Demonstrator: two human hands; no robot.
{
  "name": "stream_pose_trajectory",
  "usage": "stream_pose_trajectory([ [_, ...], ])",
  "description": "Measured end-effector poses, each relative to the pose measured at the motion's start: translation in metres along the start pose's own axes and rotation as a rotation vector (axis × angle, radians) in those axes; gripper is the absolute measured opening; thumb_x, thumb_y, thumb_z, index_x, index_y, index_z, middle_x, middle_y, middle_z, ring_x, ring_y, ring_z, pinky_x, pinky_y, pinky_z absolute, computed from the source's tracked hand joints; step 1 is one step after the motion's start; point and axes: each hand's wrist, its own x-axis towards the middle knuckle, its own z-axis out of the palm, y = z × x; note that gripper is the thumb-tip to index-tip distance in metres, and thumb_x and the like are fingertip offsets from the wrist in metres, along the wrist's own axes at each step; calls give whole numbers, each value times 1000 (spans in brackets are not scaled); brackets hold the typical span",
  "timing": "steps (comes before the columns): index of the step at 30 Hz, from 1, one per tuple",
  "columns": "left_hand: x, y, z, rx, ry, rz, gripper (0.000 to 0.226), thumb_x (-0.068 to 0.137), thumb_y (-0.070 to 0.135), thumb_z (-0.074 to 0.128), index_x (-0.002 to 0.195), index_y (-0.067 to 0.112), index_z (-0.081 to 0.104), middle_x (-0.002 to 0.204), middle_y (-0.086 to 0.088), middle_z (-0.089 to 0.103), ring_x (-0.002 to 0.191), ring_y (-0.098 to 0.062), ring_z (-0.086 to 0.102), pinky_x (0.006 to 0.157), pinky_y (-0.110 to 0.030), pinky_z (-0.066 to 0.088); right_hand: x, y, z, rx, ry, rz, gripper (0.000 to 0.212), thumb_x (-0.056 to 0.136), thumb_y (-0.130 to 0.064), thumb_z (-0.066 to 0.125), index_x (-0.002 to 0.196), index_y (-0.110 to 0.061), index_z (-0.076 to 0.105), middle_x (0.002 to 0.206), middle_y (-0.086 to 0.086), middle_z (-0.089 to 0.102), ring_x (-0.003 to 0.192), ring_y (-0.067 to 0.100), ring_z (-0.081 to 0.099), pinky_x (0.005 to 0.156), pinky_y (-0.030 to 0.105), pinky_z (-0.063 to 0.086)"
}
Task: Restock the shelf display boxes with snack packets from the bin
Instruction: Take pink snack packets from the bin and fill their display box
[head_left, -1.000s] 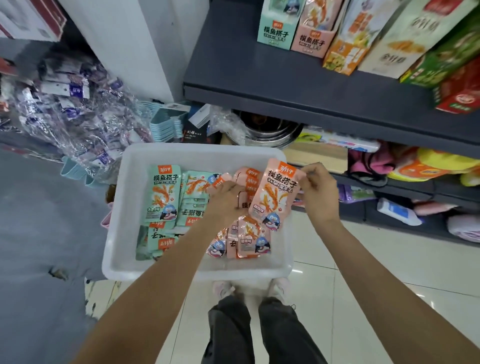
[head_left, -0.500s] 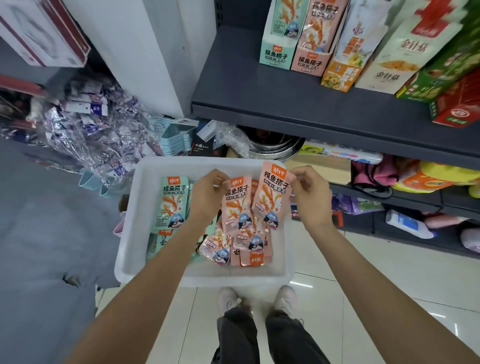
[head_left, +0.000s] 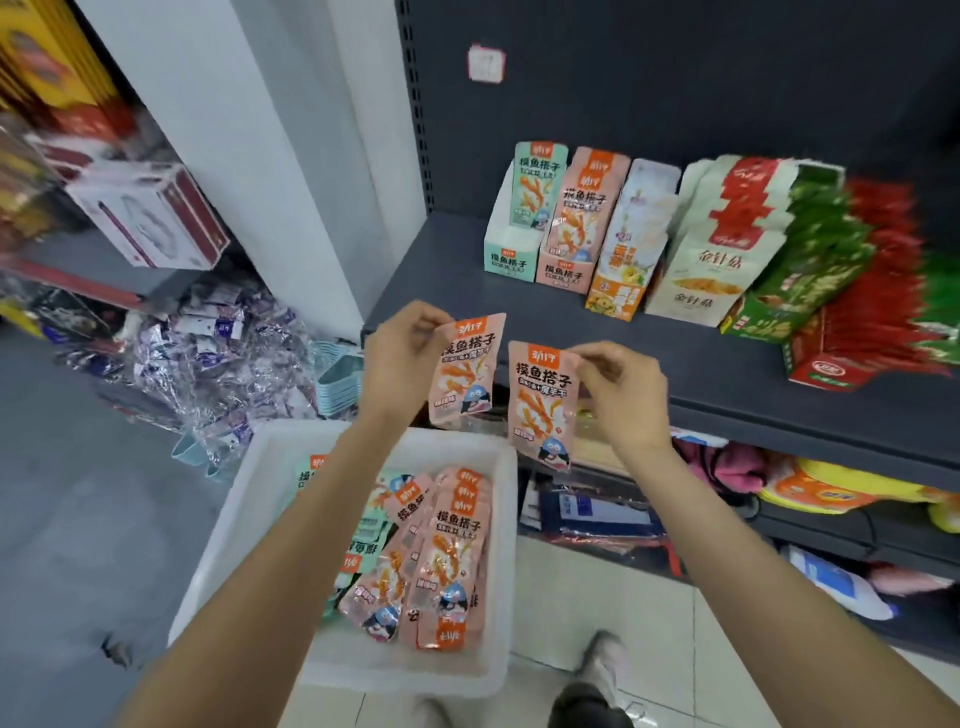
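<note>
Up and to the right of our hands, on the dark shelf (head_left: 519, 312), stands the pink display box (head_left: 566, 270), open at the top, nearer our right hand (head_left: 621, 400) than our left hand (head_left: 402, 358). Below our hands the white bin (head_left: 260, 499) holds more packets. Each hand pinches one pink packet by its top edge, the left packet (head_left: 465, 371) and right packet (head_left: 543, 405) hanging upright.

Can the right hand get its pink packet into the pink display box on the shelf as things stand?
Probably yes. The right hand pinches a pink packet in front of the shelf; nothing stands between it and the pink display box.
</note>
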Motion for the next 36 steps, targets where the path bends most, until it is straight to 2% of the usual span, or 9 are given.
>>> stream_pose_trajectory([
  [4, 32, 43, 28, 11, 73, 45, 7, 89, 11, 61, 86, 17, 64, 77, 13, 62, 72, 4, 57, 66, -7, 43, 52, -8, -44, 90, -38, -71, 19, 90, -9, 59, 85, -26, 68, 89, -6, 70, 84, 8, 66, 70, 33, 58],
  [9, 70, 86, 56, -8, 144, 80, 10, 90, 11, 59, 85, 18, 63, 78, 12, 63, 67, 9, 57, 58, -1, 38, 112, -23, -90, 94, -21, -174, 15, 92, -7, 56, 89, -17, 67, 90, -5, 67, 80, 3, 62, 64, 17, 55],
  [13, 107, 112, 66, 33, 187, 164, 13, 91, 9, 55, 83, 19, 61, 77, 12, 62, 69, 3, 57, 61, -8, 41, 160, -28, -109, 124, 76, -161, 18, 93, -7, 55, 91, -19, 69, 91, -10, 68, 90, 12, 64, 78, 44, 57],
  [16, 143, 121, 71, 70, 211, 174, 13, 92, 10, 55, 84, 19, 60, 76, 11, 62, 68, -2, 57, 58, -4, 40, 189, -39, -112, 137, 131, -172, 20, 93, -8, 53, 87, -21, 67, 88, -14, 66, 90, 13, 63, 79, 48, 54],
  [20, 194, 113, 86, 43, 164, 183, 15, 91, 7, 56, 83, 19, 59, 82, 4, 67, 77, -9, 64, 69, -25, 54, 223, -52, -106, 189, 179, -172, 21, 94, -9, 53, 87, -24, 66, 89, -14, 66, 92, 12, 64, 82, 45, 55],
  [24, 232, 103, 108, 81, 53, 199, 15, 91, 7, 58, 82, 20, 60, 81, 5, 66, 72, -2, 61, 66, -15, 49, 254, -53, -95, 170, 259, -188, 18, 94, -8, 53, 90, -20, 66, 91, -8, 67, 91, 8, 64, 85, 41, 54],
  [29, 260, 82, 130, 86, -69, 130, 13, 91, 8, 59, 85, 19, 62, 88, 1, 66, 86, -16, 65, 78, -36, 57, 279, -41, -85, 189, 240, -138, 32, 94, -10, 53, 80, -36, 64, 91, -9, 69, 93, 12, 66, 79, 46, 56],
  [33, 270, 74, 143, 100, -122, 145, 6, 91, 11, 59, 92, 11, 65, 96, -3, 67, 87, -14, 63, 76, -27, 56, 289, -38, -87, 245, 241, -118, 30, 94, -9, 54, 79, -33, 64, 92, -7, 69, 94, 13, 67, 71, 39, 59],
  [36, 273, 67, 150, 126, -181, 152, 7, 90, 12, 61, 92, 9, 67, 89, 3, 64, 82, -10, 60, 68, -8, 46, 294, -35, -88, 239, 242, -114, 26, 94, -9, 53, 82, -29, 64, 93, -5, 69, 92, 11, 67, 69, 36, 60],
])
